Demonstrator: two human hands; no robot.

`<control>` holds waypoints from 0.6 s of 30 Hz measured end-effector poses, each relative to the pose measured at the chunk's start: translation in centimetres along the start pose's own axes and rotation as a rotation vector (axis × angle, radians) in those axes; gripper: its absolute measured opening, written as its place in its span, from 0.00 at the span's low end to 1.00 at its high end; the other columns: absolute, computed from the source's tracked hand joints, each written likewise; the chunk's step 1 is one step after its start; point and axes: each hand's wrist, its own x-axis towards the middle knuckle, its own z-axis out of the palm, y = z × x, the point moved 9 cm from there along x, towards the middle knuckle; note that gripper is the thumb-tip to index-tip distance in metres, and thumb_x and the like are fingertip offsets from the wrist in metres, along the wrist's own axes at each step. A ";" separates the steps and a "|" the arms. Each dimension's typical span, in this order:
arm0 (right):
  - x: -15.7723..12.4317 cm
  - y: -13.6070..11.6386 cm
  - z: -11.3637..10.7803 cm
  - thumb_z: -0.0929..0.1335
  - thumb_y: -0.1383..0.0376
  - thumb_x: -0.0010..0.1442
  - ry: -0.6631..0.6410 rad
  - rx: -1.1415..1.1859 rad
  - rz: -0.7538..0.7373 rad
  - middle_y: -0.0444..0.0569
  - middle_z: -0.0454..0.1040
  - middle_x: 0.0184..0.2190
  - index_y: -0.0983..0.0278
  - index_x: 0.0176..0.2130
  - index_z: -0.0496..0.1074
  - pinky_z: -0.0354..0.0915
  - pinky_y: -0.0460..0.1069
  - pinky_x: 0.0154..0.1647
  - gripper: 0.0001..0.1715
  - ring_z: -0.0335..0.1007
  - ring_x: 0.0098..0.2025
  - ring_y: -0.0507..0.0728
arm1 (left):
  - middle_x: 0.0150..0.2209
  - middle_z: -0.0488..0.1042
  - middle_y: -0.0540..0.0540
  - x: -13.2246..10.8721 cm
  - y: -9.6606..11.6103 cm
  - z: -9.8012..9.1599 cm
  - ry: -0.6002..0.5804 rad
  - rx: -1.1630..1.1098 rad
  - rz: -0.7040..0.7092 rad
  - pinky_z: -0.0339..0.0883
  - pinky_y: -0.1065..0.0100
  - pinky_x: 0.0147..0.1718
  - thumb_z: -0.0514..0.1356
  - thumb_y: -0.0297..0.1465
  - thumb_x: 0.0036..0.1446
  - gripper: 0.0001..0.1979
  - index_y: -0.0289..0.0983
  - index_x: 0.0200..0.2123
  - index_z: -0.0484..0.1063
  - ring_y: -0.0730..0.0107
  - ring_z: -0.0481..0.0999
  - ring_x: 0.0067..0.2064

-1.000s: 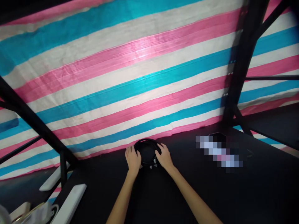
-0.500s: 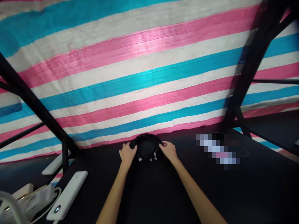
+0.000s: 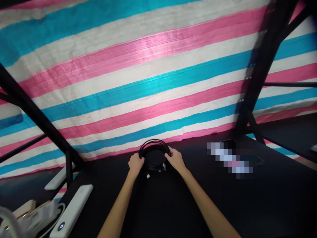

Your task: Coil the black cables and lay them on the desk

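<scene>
A coiled black cable (image 3: 154,142) forms a ring between my two hands at the back of the black table (image 3: 168,205). My left hand (image 3: 136,163) is closed on the coil's left side, with the thumb on the inner edge. On the opposite side, my right hand (image 3: 176,159) pinches the coil between thumb and fingers. Several small pale connectors hang at the coil's near side; one plug (image 3: 148,176) sticks out at the lower left. Whether the coil's bottom touches the table cannot be made out.
A long white device (image 3: 74,210) with a round button lies at the left. Beside it are a white power strip (image 3: 37,215) and cords. Black frame posts (image 3: 262,69) rise on both sides before a striped sheet (image 3: 148,82). A blurred-out item (image 3: 230,158) lies at right.
The coil's top strands have spread apart and risen slightly. The lower-left plug hangs further down. My right hand has shifted a little left and up, and the view has moved slightly.
</scene>
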 end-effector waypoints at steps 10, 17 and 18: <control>-0.1 1.8 0.2 0.63 0.63 0.58 0.004 -0.054 0.119 0.56 0.67 0.48 0.66 0.60 0.62 0.62 0.51 0.43 0.31 0.65 0.49 0.61 | 0.60 0.59 0.26 -1.2 1.2 0.0 0.246 -0.010 0.133 0.58 0.52 0.54 0.47 0.29 0.63 0.26 0.27 0.63 0.52 0.48 0.58 0.62; -0.2 0.8 0.8 0.62 0.61 0.61 -0.042 -0.065 0.072 0.54 0.60 0.60 0.66 0.60 0.62 0.51 0.58 0.58 0.29 0.54 0.61 0.63 | 0.59 0.62 0.29 -0.6 2.4 1.2 0.184 0.005 0.179 0.56 0.59 0.57 0.49 0.30 0.63 0.23 0.25 0.59 0.59 0.54 0.61 0.61; -0.3 1.0 1.0 0.63 0.61 0.59 -0.052 -0.065 0.089 0.55 0.61 0.60 0.66 0.59 0.63 0.52 0.58 0.58 0.29 0.55 0.60 0.64 | 0.56 0.66 0.31 -0.2 2.2 1.3 0.157 0.007 0.167 0.59 0.58 0.55 0.51 0.30 0.63 0.22 0.27 0.58 0.61 0.55 0.65 0.58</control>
